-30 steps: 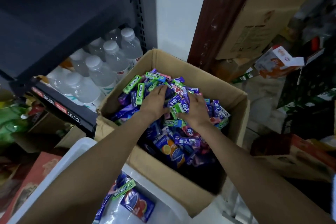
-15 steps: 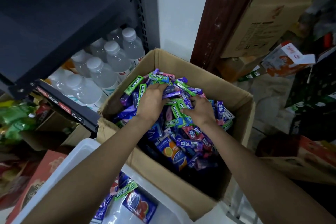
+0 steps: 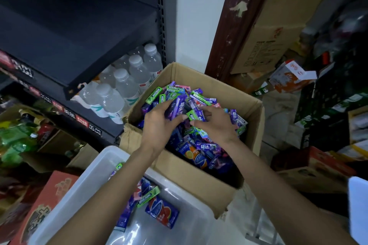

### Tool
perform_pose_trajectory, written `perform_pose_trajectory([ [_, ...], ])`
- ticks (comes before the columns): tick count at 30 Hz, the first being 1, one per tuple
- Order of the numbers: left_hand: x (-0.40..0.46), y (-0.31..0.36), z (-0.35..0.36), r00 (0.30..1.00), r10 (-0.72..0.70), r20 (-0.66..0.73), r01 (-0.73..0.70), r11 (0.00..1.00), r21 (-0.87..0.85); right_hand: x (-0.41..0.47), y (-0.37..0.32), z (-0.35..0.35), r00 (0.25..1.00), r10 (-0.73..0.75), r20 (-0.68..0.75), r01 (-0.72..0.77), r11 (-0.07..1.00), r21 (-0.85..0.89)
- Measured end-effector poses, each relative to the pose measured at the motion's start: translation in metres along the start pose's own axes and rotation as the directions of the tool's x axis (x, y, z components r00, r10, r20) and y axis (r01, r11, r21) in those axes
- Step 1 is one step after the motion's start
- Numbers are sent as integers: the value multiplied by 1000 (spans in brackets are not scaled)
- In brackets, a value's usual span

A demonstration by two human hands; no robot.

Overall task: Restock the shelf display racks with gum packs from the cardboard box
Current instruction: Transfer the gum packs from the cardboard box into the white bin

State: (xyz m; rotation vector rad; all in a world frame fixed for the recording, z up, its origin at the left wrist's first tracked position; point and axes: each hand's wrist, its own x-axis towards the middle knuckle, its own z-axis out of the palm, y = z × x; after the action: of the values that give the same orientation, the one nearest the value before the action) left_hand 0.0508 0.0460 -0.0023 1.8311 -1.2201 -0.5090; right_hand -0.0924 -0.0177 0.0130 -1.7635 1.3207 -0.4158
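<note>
Crouching beside dark shelving (image 3: 83,32), gathering: left hand (image 3: 159,127) gripping purple gum packs (image 3: 176,107), right hand (image 3: 216,125) pinching green pack (image 3: 194,116) over cardboard box (image 3: 199,177). Next, probably carrying both toward racks or bin (image 3: 79,197) at 7 o'clock.

The light around me is dim and cool, coming mostly from above and ahead, where the white wall (image 3: 201,16) is the brightest patch. The dark shelf (image 3: 79,32) swallows detail. Glare streaks the clear plastic bin (image 3: 179,230) near its lower edge. My wide lens bends the edges, and the right upper corner smears into blur.
</note>
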Motion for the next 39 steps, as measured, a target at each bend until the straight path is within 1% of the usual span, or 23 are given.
perform_pose_trajectory([
  [5, -59, -21, -55, 995, -96, 1, 96, 992, -81, -69, -26, 39, 994, -110, 6, 110, 994, 18],
  [8, -101, -46, -79, 987, -144, 67, 148, 986, -71, -104, -27, 80, 988, -143, 51, 143, 990, 0],
  [10, -126, -69, -88, 973, -203, 105, 209, 977, -48, -121, -18, 110, 983, -153, 105, 155, 988, -8],
  [13, -154, -108, -94, 934, -327, 142, 331, 944, -8, -136, 9, 153, 992, -37, 123, 41, 999, -32],
  [15, -166, -131, -95, 896, -401, 190, 404, 914, 22, -141, 31, 174, 993, 64, 104, -50, 990, -129],
  [16, -170, -140, -95, 884, -417, 213, 416, 908, 52, -143, 42, 183, 990, 105, 99, -85, 978, -190],
  [19, -180, -159, -90, 863, -407, 299, 371, 912, 173, -143, 67, 202, 976, 204, 75, -170, 931, -323],
  [21, -184, -165, -86, 842, -413, 347, 355, 908, 221, -143, 77, 208, 972, 228, 60, -189, 906, -378],
  [23, -185, -169, -82, 830, -406, 383, 315, 907, 280, -143, 83, 212, 971, 223, 82, -172, 900, -401],
  [26, -185, -173, -76, 827, -382, 412, 263, 911, 318, -144, 91, 213, 968, 204, 148, -129, 905, -406],
  [27, -184, -172, -74, 832, -377, 406, 248, 909, 335, -144, 91, 211, 965, 200, 167, -117, 906, -406],
  [29, -178, -165, -73, 872, -326, 365, 200, 918, 343, -144, 86, 201, 969, 168, 179, -87, 917, -389],
  [31, -165, -150, -73, 921, -245, 303, 158, 945, 286, -139, 73, 185, 983, 83, 164, -23, 939, -342],
  [33, -144, -129, -72, 954, -175, 243, 117, 965, 236, -132, 53, 161, 991, -22, 128, 54, 965, -255],
  [36, -104, -97, -65, 979, -68, 192, 33, 984, 178, -108, 24, 122, 987, -158, 31, 161, 962, -219],
  [37, -89, -89, -61, 983, -51, 175, 22, 985, 169, -97, 16, 109, 986, -169, 5, 166, 966, -197],
  [39, -62, -76, -54, 992, -48, 120, 23, 978, 206, -71, 4, 86, 989, -148, -25, 143, 978, -150],
])
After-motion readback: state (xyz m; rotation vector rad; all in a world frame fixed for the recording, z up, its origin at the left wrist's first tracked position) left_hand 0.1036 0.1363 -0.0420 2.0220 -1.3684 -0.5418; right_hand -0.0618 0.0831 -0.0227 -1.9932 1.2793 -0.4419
